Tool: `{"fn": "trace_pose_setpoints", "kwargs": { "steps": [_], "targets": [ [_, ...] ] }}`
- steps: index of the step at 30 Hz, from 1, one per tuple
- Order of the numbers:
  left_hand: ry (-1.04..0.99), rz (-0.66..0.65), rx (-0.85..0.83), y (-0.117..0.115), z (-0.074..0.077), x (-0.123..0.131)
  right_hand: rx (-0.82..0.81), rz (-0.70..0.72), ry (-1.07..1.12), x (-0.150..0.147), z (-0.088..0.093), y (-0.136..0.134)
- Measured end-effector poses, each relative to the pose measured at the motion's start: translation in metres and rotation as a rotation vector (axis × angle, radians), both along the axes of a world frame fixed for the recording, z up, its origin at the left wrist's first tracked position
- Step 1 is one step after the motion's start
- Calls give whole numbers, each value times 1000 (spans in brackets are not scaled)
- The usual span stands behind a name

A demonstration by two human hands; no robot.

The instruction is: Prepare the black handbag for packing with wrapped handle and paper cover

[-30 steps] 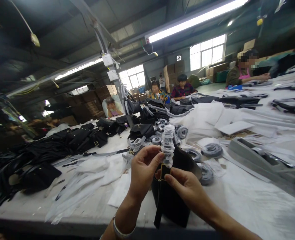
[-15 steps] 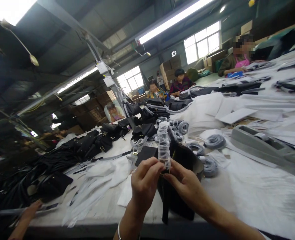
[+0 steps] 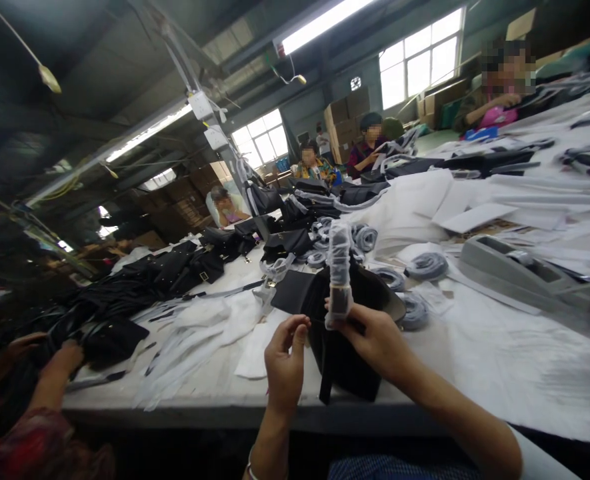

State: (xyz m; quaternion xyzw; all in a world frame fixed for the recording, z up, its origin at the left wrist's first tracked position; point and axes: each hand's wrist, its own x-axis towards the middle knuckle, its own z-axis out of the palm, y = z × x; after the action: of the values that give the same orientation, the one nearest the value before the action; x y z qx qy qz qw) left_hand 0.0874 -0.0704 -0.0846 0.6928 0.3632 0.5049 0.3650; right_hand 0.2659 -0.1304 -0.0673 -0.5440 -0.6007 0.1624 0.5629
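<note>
A strap wrapped in clear plastic film (image 3: 340,263) rises upright from the black bag (image 3: 352,357) in front of me. My right hand (image 3: 375,333) grips the strap's lower end, with thumb and fingers closed round the film. Just left of the bag, my left hand (image 3: 285,360) is apart from the strap. Its fingers are curled and the thumb meets the index fingertip; anything pinched there is too small to make out. The bag's dark flap (image 3: 292,291) lies out to the left, behind my left hand.
A grey tape dispenser (image 3: 525,273) stands at right, near coiled wrapped straps (image 3: 426,265). White sheets (image 3: 419,197) and black bags (image 3: 185,267) cover much of the table. At lower left are a co-worker's hands (image 3: 62,360); other people sit across the table.
My left hand has come off the strap and moved slightly left and down. The strap's wrapped lower end now shows in my right hand. A co-worker's second hand has appeared at lower left.
</note>
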Motion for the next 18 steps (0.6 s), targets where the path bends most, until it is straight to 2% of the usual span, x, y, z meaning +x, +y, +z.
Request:
{"fn": "trace_pose_setpoints", "kwargs": {
  "steps": [3, 6, 10, 14, 18],
  "targets": [
    [25, 1, -69, -4, -15, 0, -5, -164, -134, 5, -3, -3],
    [98, -48, -120, -11, -34, 2, -1, -197, -166, 6, -10, -15],
    [141, -9, -103, -18, -52, 5, 34, -203, -241, 2, -22, -32],
    [106, -32, -129, -20, -54, 7, 26, -202, -313, -8, -40, -31],
    [55, -59, -187, -17, -49, 9, -108, -150, -308, -13, -48, -23]
  ]
}}
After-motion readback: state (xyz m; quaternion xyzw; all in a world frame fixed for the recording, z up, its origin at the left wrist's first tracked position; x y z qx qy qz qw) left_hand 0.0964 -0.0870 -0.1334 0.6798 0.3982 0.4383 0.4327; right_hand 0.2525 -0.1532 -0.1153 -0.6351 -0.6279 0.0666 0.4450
